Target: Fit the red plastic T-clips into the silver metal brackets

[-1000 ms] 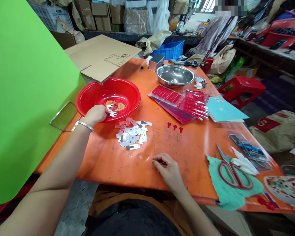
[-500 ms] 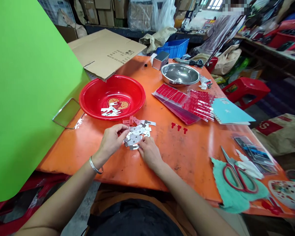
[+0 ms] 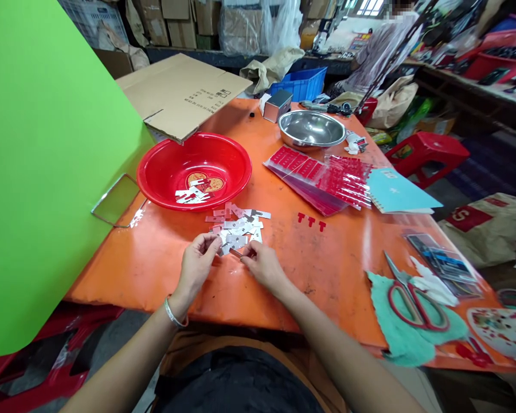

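Note:
A loose pile of flat silvery metal plates [image 3: 241,226] with notched ends lies on the orange tabletop, some tinted by red reflections. My right hand [image 3: 264,265] pinches one small metal plate [image 3: 235,252] at the near edge of the pile, tilted up off the table. On the pile's left side is my left hand [image 3: 198,261], thumb and fingertips closed together; what they hold, if anything, is hidden. Just beyond the pile stands a red basin [image 3: 155,192] with several similar plates [image 3: 191,195] inside. To the right lie three small red T-shaped pieces [image 3: 311,222].
A green board [image 3: 47,172] rises at the left, and cardboard [image 3: 184,92] overhangs the basin. Farther back is a steel bowl [image 3: 312,129]. Red sheets in plastic [image 3: 318,175], a blue notebook [image 3: 402,192] and scissors [image 3: 417,304] on a green cloth [image 3: 382,315] lie right.
My left hand has drawn back toward me from the pile's left side. My right hand has lifted the near plate's edge and tilted it. The view has shifted slightly.

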Demonstrator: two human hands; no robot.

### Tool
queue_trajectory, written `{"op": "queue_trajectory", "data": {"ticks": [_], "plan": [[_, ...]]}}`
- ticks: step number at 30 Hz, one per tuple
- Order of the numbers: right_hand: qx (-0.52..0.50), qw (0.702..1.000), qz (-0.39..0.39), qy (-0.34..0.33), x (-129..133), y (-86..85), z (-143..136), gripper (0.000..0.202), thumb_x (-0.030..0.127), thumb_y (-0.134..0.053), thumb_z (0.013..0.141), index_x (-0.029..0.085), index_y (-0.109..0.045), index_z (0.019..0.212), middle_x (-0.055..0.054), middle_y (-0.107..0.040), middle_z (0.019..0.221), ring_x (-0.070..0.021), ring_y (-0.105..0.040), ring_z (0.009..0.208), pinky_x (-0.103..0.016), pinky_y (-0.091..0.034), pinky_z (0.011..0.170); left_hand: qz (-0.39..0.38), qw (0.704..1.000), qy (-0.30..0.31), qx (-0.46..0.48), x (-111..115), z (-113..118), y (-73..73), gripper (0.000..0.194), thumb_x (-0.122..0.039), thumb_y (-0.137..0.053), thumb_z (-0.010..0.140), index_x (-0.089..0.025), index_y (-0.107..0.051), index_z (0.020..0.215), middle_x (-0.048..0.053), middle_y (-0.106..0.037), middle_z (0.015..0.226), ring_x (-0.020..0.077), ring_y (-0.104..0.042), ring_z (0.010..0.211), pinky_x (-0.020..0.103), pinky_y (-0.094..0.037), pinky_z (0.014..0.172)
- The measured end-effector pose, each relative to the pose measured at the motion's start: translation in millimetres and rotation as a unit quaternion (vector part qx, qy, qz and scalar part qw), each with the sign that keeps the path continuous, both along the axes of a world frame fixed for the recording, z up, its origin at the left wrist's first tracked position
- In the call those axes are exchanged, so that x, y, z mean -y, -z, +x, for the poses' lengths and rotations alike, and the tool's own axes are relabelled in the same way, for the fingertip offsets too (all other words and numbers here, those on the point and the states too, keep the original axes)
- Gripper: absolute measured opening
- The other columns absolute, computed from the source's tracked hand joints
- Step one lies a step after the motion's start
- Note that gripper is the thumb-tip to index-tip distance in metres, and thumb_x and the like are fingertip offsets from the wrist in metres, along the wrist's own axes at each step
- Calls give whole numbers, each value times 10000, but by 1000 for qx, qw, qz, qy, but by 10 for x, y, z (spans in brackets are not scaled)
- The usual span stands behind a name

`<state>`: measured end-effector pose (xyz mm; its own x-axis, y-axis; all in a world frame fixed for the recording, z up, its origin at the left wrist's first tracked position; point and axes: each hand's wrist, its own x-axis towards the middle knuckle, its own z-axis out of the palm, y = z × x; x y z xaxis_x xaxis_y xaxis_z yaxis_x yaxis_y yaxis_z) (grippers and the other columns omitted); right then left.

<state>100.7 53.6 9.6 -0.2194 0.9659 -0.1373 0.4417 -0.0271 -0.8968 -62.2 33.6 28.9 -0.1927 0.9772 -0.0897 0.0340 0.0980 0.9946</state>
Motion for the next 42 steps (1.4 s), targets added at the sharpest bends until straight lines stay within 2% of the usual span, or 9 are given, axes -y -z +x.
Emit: {"op": "queue_trajectory", "data": {"ticks": [4,7,12,16,20,29,35,39,42], "plan": [[-299,934,-154,125,206,-98,96,207,296,-674,652,187,-518,734,49,-533,562,-91,-471,451,-209,-402,431,-70,990,59,110,88,312,20,332,-326,-664,707,-143,-611,978,57,-653,951,131,-589,837,248,-458,788],[-361,900,-183,163,400,-142,252,281,331,-722,627,174,-529,758,29,-561,611,-104,-540,531,-227,-475,507,-91,975,140,145,100,581,11,263,-306,-648,725,-129,-649,919,63,-667,910,151,-597,811,272,-472,774],[-87,977,47,187,632,-32,697,237,341,-591,780,185,-592,958,-73,-617,863,-183,-588,684,-331,-522,587,5,967,217,-137,33,856,-43,189,-288,-547,817,-171,-690,853,61,-670,809,170,-590,749,285,-453,719],[184,938,269,119,688,123,977,383,218,-419,880,214,-515,1251,-116,-579,1036,-246,-526,952,-439,-458,839,79,843,288,-447,27,966,-16,275,-247,-425,881,-169,-680,813,88,-638,779,199,-577,747,304,-428,699],[285,915,283,28,676,205,1022,409,156,-378,896,202,-499,1284,-116,-572,1062,-244,-495,951,-418,-432,859,98,776,317,-537,39,1040,56,259,-148,-400,864,-162,-652,807,82,-614,768,199,-572,739,288,-426,669],[324,903,280,-18,665,193,1001,387,169,-370,900,178,-535,1249,-112,-599,1128,-274,-472,989,-413,-393,808,110,747,342,-559,12,1063,84,234,-130,-417,849,-148,-650,841,88,-624,772,209,-581,724,291,-430,653],[121,965,221,76,347,131,1122,268,250,-427,882,187,-620,1055,-89,-640,950,-207,-568,858,-335,-447,760,87,809,325,-482,-81,1033,28,239,-200,-432,860,-167,-661,800,77,-651,763,193,-592,716,277,-411,643],[163,939,170,249,-236,120,1355,161,222,-503,781,145,-632,838,-83,-631,841,-184,-575,733,-305,-457,706,50,919,270,-282,-359,1101,5,169,-270,-487,841,-175,-616,786,24,-653,730,146,-577,665,244,-408,629],[208,923,155,284,-626,127,1473,148,153,-490,734,129,-629,778,-103,-609,846,-198,-559,752,-333,-441,756,7,963,233,-134,-677,1262,46,67,-206,-512,815,-163,-562,804,14,-650,716,128,-592,673,237,-435,666]]}}
